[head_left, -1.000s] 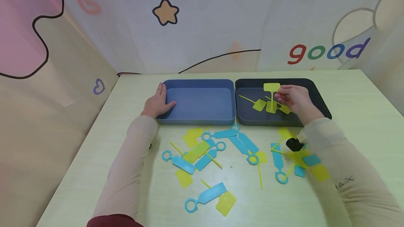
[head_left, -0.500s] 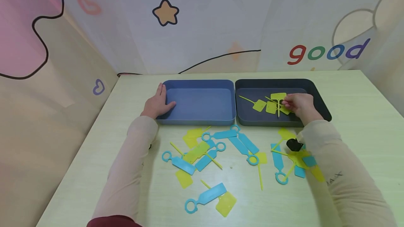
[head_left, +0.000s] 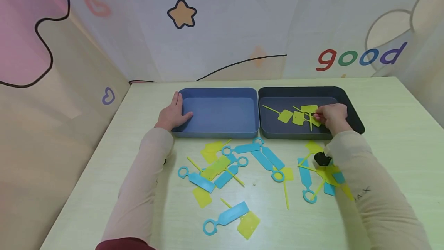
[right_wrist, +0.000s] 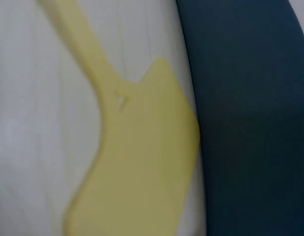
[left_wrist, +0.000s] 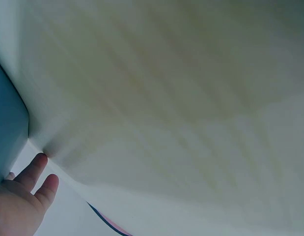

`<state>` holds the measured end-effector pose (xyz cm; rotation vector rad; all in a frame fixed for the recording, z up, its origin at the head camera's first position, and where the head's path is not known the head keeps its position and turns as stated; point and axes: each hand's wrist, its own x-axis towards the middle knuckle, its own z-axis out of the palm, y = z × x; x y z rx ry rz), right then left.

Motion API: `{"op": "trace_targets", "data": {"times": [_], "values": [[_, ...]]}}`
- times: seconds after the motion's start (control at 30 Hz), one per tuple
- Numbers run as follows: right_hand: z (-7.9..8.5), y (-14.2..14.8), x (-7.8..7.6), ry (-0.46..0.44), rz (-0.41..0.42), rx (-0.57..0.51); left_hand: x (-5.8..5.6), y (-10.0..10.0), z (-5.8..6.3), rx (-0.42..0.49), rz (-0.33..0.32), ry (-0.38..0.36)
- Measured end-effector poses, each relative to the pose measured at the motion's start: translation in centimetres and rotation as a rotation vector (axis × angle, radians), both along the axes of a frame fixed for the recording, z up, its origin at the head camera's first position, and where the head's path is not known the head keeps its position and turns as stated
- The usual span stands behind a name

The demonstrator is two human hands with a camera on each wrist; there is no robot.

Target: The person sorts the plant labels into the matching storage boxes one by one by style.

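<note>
My left hand (head_left: 173, 113) rests at the left edge of a blue tray (head_left: 222, 115), fingers extended over its rim. Its fingers also show in the left wrist view beside the tray's wall (left_wrist: 7, 118). Inside the dark tray (head_left: 272, 128), my right hand (head_left: 333, 117) pinches a yellow T-shaped plant label (head_left: 308, 108) by its side. That label overlaps several others in the tray, among them a flat yellow label (head_left: 285, 116). The right wrist view misses the hand; a blurred yellow label (right_wrist: 137, 157) lies there by the dark tray's wall (right_wrist: 255, 123).
Before the trays, yellow labels and blue ring-ended tags lie mixed in loose piles: a left pile (head_left: 215, 169), a middle blue tag (head_left: 261, 160), a right pile (head_left: 326, 174) partly under the right sleeve. A blue tag (head_left: 233, 213) lies nearest. A printed cloth (head_left: 222, 41) hangs behind.
My right hand has moved right and down into the dark tray with the yellow plant label, which now lies lower over the other labels. The left hand has not moved.
</note>
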<state>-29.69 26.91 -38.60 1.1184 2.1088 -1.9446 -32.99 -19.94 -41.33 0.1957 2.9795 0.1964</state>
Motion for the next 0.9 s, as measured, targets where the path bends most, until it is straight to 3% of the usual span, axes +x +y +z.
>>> {"op": "trace_targets", "data": {"times": [0.17,0.2,0.57,0.77,0.9], "values": [[0.2,-0.2,0.0,-0.014,0.003,0.06,0.1,0.0,0.0,0.0,-0.009,0.014],[0.2,-0.2,0.0,-0.013,0.002,0.064,0.8,0.4,0.9,0.004,0.005,-0.009],[0.6,-0.4,0.4,-0.001,-0.018,0.053,0.8,0.4,0.8,0.008,0.0,0.004],[0.4,-0.5,0.1,0.056,0.033,0.198,0.9,0.4,0.9,0.009,0.007,-0.007],[0.2,-1.1,0.2,0.133,0.142,0.367,0.7,0.4,0.9,0.007,0.008,-0.007]]}}
